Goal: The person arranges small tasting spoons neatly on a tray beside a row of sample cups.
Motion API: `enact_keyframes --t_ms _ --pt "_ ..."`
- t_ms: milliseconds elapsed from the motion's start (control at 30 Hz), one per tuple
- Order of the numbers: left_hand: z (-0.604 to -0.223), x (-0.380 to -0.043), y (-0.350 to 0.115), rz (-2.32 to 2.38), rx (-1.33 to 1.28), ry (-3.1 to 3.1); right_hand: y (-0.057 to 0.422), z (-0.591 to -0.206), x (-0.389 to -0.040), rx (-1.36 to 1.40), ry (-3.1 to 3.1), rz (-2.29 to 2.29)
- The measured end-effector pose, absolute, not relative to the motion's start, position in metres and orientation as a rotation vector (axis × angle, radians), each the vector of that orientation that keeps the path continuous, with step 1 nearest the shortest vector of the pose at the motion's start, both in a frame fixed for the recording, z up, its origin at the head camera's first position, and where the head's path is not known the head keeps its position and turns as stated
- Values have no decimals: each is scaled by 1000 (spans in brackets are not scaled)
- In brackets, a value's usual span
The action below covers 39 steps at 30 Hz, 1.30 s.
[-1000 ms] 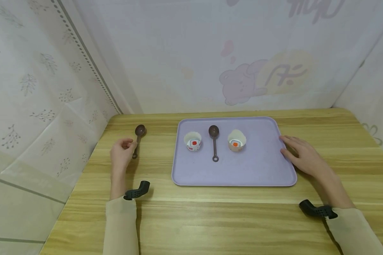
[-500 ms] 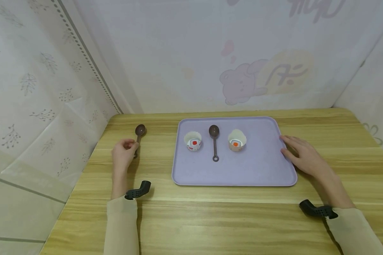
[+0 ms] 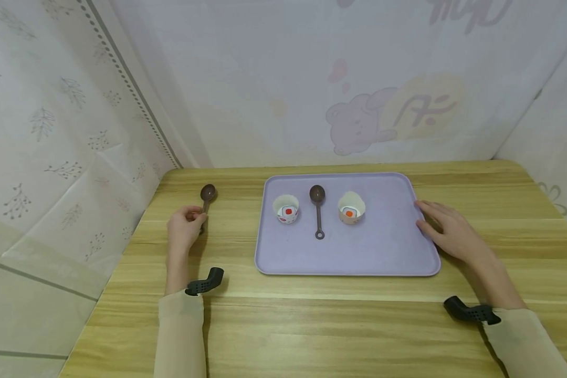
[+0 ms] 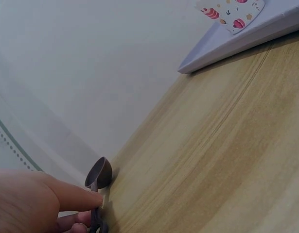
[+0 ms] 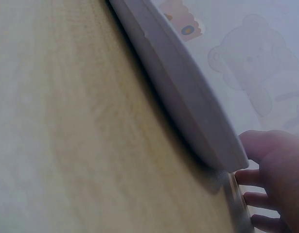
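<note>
In the head view a brown measuring spoon (image 3: 208, 193) lies on the table at the left. My left hand (image 3: 183, 229) pinches its handle between thumb and fingers; the bowl points away, also seen in the left wrist view, where the spoon's bowl (image 4: 100, 173) rises past the thumb. My right hand (image 3: 455, 233) rests at the right edge of the lavender tray (image 3: 387, 252), fingers fairly straight; the right wrist view has the thumb at the tray's rim. On the tray are a second brown measuring spoon (image 3: 317, 195) and two paper baking cups.
The left baking cup (image 3: 285, 210) has a red-marked piece inside, the right baking cup (image 3: 351, 209) an orange-marked one. The tray sits on a wooden table (image 3: 321, 325). Pale patterned cloth (image 3: 245, 84) hangs behind the table and at both sides.
My left hand has shifted slightly to the right, and its thumb and fingers have come onto the spoon's handle. My right hand and the tray look the same.
</note>
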<state>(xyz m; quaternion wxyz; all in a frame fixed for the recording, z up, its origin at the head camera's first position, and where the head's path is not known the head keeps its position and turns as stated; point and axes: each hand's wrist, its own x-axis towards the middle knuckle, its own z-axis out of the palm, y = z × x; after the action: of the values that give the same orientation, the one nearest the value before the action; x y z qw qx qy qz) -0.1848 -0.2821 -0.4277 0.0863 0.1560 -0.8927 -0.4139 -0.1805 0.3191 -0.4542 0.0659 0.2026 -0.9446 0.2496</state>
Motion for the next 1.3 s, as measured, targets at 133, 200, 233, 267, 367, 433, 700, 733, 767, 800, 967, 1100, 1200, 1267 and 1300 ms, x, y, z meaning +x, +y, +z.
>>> enact_keyframes --t_ms 133,200,233,267,367,433,700,733,767,800,967,1100,1200,1267,1300 --pt "-428 -186 -282 -1198 435 -2688 319 -453 -180 595 -2867 745" --pt "-428 -187 -282 -1188 418 -2695 319 -453 -180 587 -2876 744" --pt "-428 -187 -282 -1185 410 -2699 319 -453 -180 585 -2879 742" --pt "-428 -188 -282 -1180 403 -2702 319 -452 -180 583 -2882 743" --pt "-429 -188 -282 -1174 395 -2710 319 -452 -180 580 -2886 741" --pt "-429 -188 -282 -1167 390 -2713 319 -452 -180 581 -2887 740" --pt "-424 -185 -280 -1198 384 -2718 320 -453 -180 593 -2884 749" --pt "-424 -184 -280 -1204 384 -2719 320 -453 -180 597 -2882 749" --pt "-423 -183 -279 -1212 384 -2720 320 -453 -180 597 -2878 751" --pt "-422 -183 -279 -1214 383 -2722 320 -453 -180 599 -2874 751" --pt "-420 -182 -279 -1228 388 -2718 319 -453 -180 621 -2856 754" --pt "-419 -182 -277 -1241 402 -2695 320 -453 -180 631 -2855 748" --pt "-418 -183 -276 -1238 403 -2682 320 -454 -181 632 -2853 746" --pt "-418 -184 -275 -1230 406 -2679 320 -455 -181 632 -2853 745" --pt "-417 -184 -275 -1226 404 -2680 320 -455 -181 632 -2852 745"
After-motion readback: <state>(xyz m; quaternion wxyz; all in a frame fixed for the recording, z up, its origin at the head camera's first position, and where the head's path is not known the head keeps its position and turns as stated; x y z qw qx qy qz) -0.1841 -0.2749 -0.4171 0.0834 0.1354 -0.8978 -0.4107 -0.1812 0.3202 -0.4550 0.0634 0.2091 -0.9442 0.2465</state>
